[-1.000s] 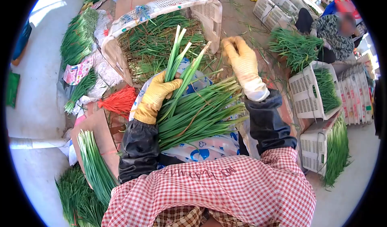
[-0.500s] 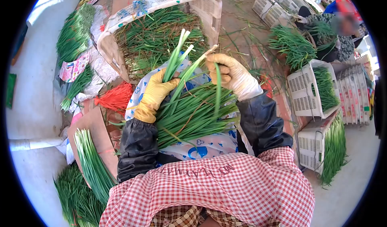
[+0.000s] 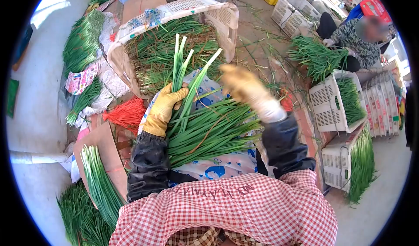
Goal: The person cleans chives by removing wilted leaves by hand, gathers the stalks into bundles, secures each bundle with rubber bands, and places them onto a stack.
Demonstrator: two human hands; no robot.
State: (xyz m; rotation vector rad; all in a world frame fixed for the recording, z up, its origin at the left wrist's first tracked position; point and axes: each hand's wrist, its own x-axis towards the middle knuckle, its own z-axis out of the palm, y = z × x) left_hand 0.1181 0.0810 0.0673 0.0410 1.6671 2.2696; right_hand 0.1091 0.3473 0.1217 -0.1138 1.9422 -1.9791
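In my left hand [image 3: 162,108], gloved in yellow, I grip a few stalks of what look like garlic chives [image 3: 180,61]. Their white ends point up and away from me. One stalk leans out to the right of the others. My right hand [image 3: 248,88], in a yellow and white glove, is smeared by motion just right of these stalks, and its fingers cannot be made out. Across my lap, on a white and blue patterned sheet [image 3: 214,169], lies a loose heap of chives [image 3: 209,130] with a few brownish leaves among the green.
Ahead is a white crate [image 3: 227,32] holding trimmings. To my left are red ties [image 3: 126,113], a bundle of chives [image 3: 99,180] on cardboard [image 3: 107,134] and more greens [image 3: 83,211]. Crates of chives [image 3: 329,104] stand at right, near a seated person [image 3: 360,45] handling greens.
My right hand has moved away from the stalk tip and is blurred; the leaf hanging from it is no longer seen there. The stalks in my left hand have spread and tilted slightly.
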